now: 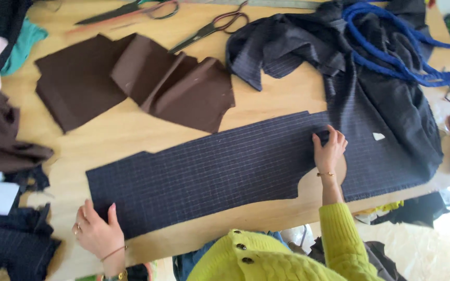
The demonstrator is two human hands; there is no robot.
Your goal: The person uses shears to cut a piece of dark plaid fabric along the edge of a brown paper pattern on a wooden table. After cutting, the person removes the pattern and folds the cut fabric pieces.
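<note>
Both hands (97, 231) (329, 150) press flat a navy checked woven panel (209, 171).

Cut fabric panel (209, 169): dark navy, thin pale grid of checks. Lies flat and spread out on the desk, long axis running left to right, slightly slanted upward to the right. Lower edge has a curved cutout near the right end. Left end squared off; right end merges into bunched fabric of the same cloth.
</note>
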